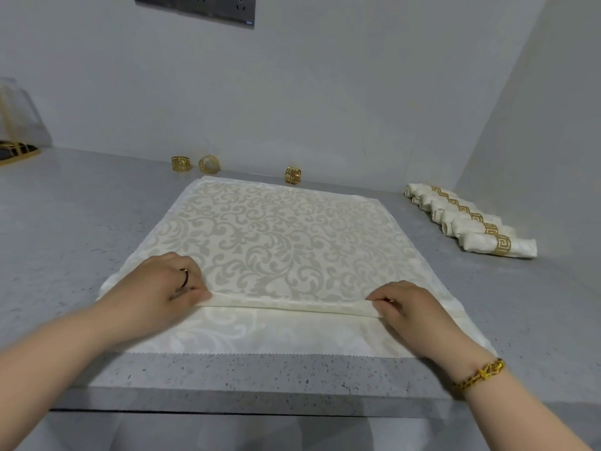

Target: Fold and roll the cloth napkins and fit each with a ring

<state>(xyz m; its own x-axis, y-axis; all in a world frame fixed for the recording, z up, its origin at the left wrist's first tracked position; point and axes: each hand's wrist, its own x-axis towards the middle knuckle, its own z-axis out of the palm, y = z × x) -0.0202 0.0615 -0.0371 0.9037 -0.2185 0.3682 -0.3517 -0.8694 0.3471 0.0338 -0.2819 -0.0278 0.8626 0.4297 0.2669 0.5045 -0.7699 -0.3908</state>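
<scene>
Spread flat on the grey counter (65, 222), near edge just inside the front lip: the patterned cloth napkin (276, 229), with a narrow ridge of doubled cloth raised across its near part. Clamped on that ridge, one toward each end: left hand (162, 284) and right hand (403, 307), fingers pinching the fold, set well apart, probably to hold the crease straight across the full width. Judged as the opening fold or the start of the roll, with most of the cloth not yet taken up. Farther back on the right, parked beside the work area and apart from the napkin: a row of finished rolls (471, 222), each already ringed. Farthest, along the wall and likely waiting their turn: three loose gold rings (293, 175).
</scene>
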